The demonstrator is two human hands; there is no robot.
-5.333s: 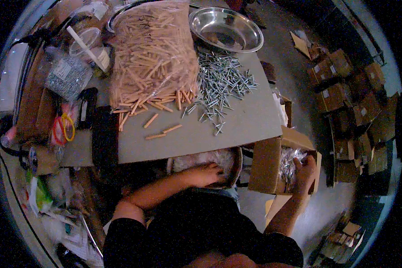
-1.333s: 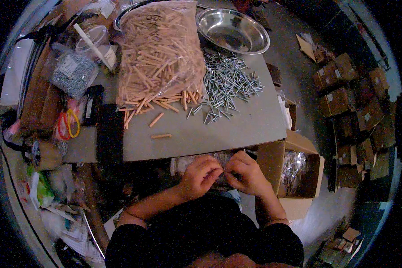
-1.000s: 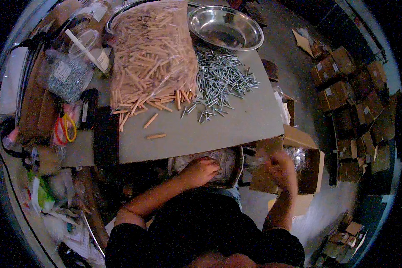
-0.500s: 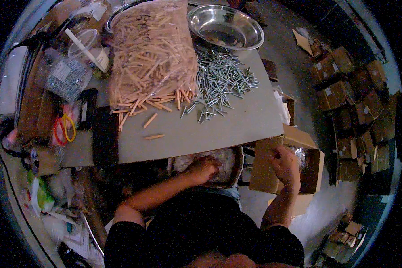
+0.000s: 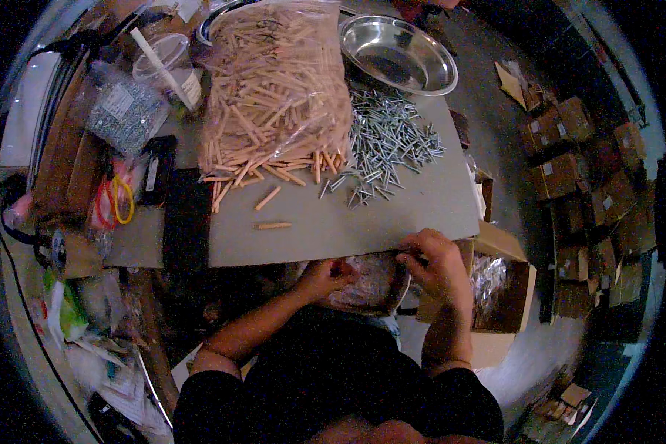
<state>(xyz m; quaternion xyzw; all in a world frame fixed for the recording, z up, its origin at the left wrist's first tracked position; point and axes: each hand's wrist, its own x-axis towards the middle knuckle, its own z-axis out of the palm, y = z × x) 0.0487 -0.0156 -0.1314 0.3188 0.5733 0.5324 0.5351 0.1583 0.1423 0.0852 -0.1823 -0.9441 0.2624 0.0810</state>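
Observation:
My left hand (image 5: 328,279) is just below the table's front edge, its fingers bent into a pinch; anything between them is too small or dark to make out. Beneath it is a round-cornered container (image 5: 403,296) with clear plastic bags (image 5: 366,280) inside. At the table's front right edge my right hand (image 5: 435,259) is raised with curled fingers, and what they hold, if anything, is hidden. Across the table, wooden dowels (image 5: 274,96) fill and spill from a large clear bag. Beside them lies a pile of metal screws (image 5: 392,148). Two loose dowels (image 5: 272,225) lie nearer me.
A shiny metal basin (image 5: 399,53) stands at the back right of the table (image 5: 348,237). An open carton (image 5: 522,296) with clear plastic is at my right. On the left are a bag of small metal parts (image 5: 126,111), a plastic cup (image 5: 163,59) and yellow scissor-like handles (image 5: 123,200).
My right hand has moved left from over the carton to the table edge, nearer my left hand. My left hand has shifted slightly left. The view has tilted a little.

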